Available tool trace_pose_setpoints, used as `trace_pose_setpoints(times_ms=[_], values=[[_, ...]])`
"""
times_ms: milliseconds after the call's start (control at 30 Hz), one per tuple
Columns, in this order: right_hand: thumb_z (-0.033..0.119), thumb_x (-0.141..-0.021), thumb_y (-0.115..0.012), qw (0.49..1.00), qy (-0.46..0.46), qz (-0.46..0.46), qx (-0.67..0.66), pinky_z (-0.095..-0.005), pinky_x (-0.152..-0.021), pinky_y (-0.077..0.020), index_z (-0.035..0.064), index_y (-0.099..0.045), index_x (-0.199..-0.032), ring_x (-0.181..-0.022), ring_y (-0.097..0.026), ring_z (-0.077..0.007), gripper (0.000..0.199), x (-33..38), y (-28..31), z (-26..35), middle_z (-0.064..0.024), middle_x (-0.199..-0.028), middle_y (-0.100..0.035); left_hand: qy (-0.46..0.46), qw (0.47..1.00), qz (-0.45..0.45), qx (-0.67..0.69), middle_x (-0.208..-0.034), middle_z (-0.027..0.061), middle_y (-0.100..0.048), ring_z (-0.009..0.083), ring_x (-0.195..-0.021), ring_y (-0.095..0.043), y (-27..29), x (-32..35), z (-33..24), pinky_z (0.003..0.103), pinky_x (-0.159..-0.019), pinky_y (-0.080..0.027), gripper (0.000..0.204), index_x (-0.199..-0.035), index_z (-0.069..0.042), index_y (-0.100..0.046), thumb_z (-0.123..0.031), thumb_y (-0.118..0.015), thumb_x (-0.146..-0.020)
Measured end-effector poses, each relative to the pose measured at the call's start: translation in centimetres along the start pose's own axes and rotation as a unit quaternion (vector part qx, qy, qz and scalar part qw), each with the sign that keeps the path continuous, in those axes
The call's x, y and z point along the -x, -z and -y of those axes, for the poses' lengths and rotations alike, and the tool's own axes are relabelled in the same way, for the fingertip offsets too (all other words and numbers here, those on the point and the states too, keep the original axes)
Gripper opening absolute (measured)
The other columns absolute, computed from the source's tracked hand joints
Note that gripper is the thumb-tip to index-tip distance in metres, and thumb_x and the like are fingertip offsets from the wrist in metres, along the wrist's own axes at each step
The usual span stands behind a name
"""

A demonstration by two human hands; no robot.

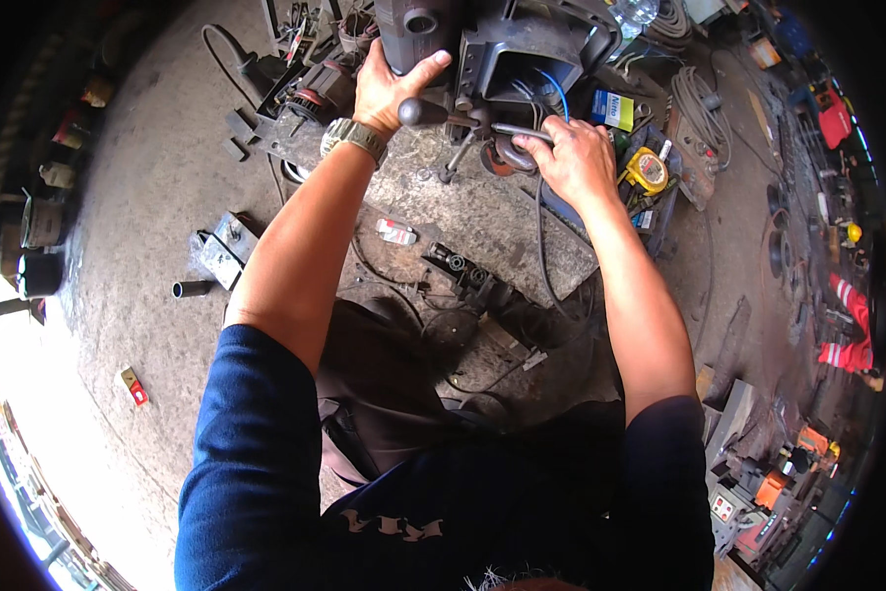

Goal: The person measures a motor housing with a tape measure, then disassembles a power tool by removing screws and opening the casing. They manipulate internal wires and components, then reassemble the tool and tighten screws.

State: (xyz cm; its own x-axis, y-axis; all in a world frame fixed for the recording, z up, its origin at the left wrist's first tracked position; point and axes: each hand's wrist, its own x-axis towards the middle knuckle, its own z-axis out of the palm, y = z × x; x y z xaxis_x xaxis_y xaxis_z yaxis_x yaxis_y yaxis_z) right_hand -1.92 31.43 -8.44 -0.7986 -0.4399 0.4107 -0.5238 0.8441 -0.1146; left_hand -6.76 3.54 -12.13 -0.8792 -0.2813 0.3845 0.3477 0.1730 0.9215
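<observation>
At the top stands a dark drill-like machine with a grey cylindrical motor housing (418, 39). My left hand (389, 94), with a watch (355, 138) on the wrist, is closed around the housing's near side with the thumb spread along it. Beside it, an open black casing (477, 74) shows a blue wire (557, 87) inside. A lever handle with a ball knob (413, 112) sticks out below my left hand from a central hub. My right hand (579, 163) is closed on another metal lever handle (522, 130) of the same hub; its knob end is hidden.
A yellow tape measure (647, 170) lies in a tool bin beside my right wrist, near a blue-and-yellow box (612, 109). Coiled cable (701, 108) lies farther right. Below are a stone-like slab (413, 177), a red-and-white packet (396, 231) and a dark metal assembly (477, 286).
</observation>
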Motion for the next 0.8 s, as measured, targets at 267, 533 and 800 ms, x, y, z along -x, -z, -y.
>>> trace_pose_setpoints(times_ms=[267, 533, 800], values=[[0.05, -0.09, -0.072, 0.999, 0.033, 0.021, -0.006, -0.0469, -0.086, -0.0436, 0.0067, -0.066, -0.083, -0.092, -0.066, -0.0344, 0.044, 2.9, 1.5, 0.3, -0.0135, -0.083, -0.07, 0.047, 0.993, 0.054, 0.089, -0.121, 0.0186, -0.069, 0.0225, -0.109, -0.067, 1.5, 4.6, -2.8, 0.035, -0.098, -0.054, 0.077, -0.129, 0.007, -0.051, -0.03, -0.094, -0.078], [0.049, -0.088, -0.074, 0.999, 0.013, 0.032, -0.012, -0.0472, -0.092, -0.0439, 0.0088, -0.069, -0.094, -0.106, -0.062, -0.0308, 0.041, 3.3, 1.5, 0.1, -0.0115, -0.097, -0.07, 0.038, 0.995, 0.074, 0.052, -0.126, 0.0178, -0.066, 0.0237, -0.116, -0.064, 2.3, 5.3, -3.2, 0.036, -0.101, -0.053, 0.083, -0.136, 0.007, -0.044, -0.031, -0.092, -0.08], [0.025, -0.091, -0.074, 0.999, 0.019, -0.017, -0.04, -0.0465, -0.094, -0.0454, 0.0112, -0.071, -0.112, -0.11, -0.06, -0.0307, 0.025, 4.5, 2.5, 0.0, -0.0085, -0.111, -0.066, 0.264, 0.964, 0.017, -0.009, -0.127, 0.0207, -0.064, 0.0242, -0.113, -0.063, 3.6, 9.7, -2.8, 0.036, -0.095, -0.052, 0.091, -0.143, 0.012, -0.039, -0.035, -0.088, -0.082]])
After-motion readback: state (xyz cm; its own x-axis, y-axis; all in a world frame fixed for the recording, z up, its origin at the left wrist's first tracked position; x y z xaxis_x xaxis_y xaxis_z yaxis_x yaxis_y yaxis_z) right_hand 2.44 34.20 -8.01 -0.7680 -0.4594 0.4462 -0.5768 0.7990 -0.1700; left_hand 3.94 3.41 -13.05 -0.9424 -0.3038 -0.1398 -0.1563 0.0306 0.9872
